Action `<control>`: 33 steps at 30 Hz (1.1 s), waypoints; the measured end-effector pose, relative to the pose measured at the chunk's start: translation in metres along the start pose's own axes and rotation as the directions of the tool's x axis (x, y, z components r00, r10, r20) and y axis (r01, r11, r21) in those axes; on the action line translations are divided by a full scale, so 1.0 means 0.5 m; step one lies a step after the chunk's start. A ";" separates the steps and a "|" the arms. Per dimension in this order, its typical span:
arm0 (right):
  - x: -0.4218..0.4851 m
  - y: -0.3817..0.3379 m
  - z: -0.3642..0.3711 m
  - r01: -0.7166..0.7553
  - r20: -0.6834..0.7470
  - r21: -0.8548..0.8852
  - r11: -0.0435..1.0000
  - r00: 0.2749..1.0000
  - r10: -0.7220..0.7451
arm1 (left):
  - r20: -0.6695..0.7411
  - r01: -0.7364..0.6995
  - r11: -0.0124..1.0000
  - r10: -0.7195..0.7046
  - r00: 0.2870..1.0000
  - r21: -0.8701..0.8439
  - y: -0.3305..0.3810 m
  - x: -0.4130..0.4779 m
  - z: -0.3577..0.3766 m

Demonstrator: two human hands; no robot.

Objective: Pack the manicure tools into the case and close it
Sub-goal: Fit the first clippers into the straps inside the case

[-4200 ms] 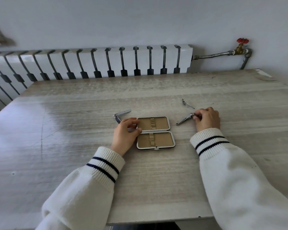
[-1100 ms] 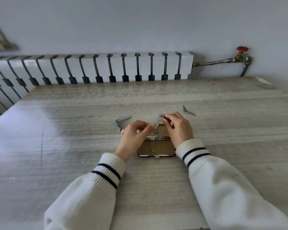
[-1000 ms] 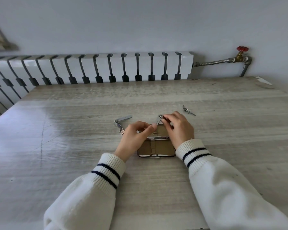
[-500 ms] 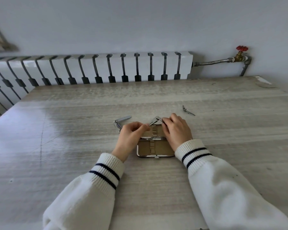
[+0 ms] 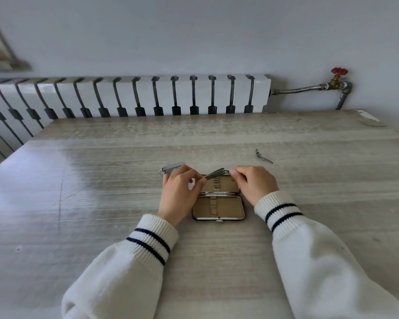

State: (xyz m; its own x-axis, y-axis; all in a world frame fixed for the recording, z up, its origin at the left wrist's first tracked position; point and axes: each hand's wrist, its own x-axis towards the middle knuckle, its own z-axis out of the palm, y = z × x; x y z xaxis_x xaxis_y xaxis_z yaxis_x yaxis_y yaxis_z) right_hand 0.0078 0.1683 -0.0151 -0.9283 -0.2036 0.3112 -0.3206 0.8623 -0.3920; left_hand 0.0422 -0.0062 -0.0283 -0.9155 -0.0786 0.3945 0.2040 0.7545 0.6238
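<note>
The small manicure case [image 5: 218,207] lies open on the table, tan lining up, with elastic loops down the middle of each half. Above its far half a slim metal nail clipper [image 5: 215,174] is held level between both hands. My right hand [image 5: 255,184] pinches its right end. My left hand [image 5: 179,188] pinches its left tip. A larger metal clipper [image 5: 171,168] lies just behind my left hand, partly hidden by it. A small thin metal tool [image 5: 263,156] lies alone on the table to the far right.
The pale wooden table [image 5: 101,203] runs back to a white radiator [image 5: 148,95] along the wall. A metal pipe with a red valve [image 5: 338,75] sits at the back right. White sleeves with dark stripes cover both forearms.
My right hand picked the slim clipper up from the table at the right and carried it over the case. It has tipped from upright to level, and my left hand now pinches its other end.
</note>
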 end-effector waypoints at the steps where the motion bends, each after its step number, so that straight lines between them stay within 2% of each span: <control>1: 0.001 0.000 -0.004 -0.028 0.022 0.066 0.997 0.999 0.026 | -0.012 -0.003 1.000 0.003 1.000 0.014 -0.004 0.002 -0.002; 6: 0.002 -0.003 -0.017 -0.145 0.135 0.409 0.901 0.986 0.098 | -0.029 0.020 0.998 -0.021 0.999 -0.061 -0.005 0.008 -0.007; 12: -0.002 0.003 -0.019 -0.230 0.218 0.563 0.793 0.968 0.126 | -0.005 0.040 0.992 -0.041 0.999 -0.119 -0.001 0.006 0.001; 18: 0.001 0.009 -0.006 -0.171 0.078 0.489 0.855 0.985 0.153 | 0.033 0.061 0.991 -0.057 0.998 -0.123 -0.002 0.004 0.003; 21: 0.003 0.013 -0.005 -0.173 0.059 0.477 0.862 0.985 0.164 | 0.043 0.073 0.989 -0.068 0.997 -0.127 -0.003 0.003 0.004; 24: 0.004 0.014 -0.001 -0.215 0.065 0.494 0.842 0.975 0.211 | 0.031 0.086 0.990 -0.083 0.996 -0.115 -0.006 0.004 0.003; 30: 0.006 0.022 -0.002 -0.318 0.094 0.612 0.724 0.938 0.333 | 0.028 0.095 0.990 -0.093 0.995 -0.105 -0.009 0.005 0.006; 33: 0.006 0.022 0.001 -0.299 0.082 0.588 0.752 0.946 0.312 | 0.025 0.095 0.990 -0.093 0.995 -0.105 -0.010 0.004 0.007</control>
State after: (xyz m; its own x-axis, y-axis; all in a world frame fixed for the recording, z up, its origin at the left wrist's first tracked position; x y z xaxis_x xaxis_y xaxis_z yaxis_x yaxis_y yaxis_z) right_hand 0.0013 0.1770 -0.0188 -0.9941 0.0385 0.1011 -0.0742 0.4367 -0.8966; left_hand 0.0380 -0.0077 -0.0328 -0.9390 -0.1322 0.3176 0.1510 0.6711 0.7258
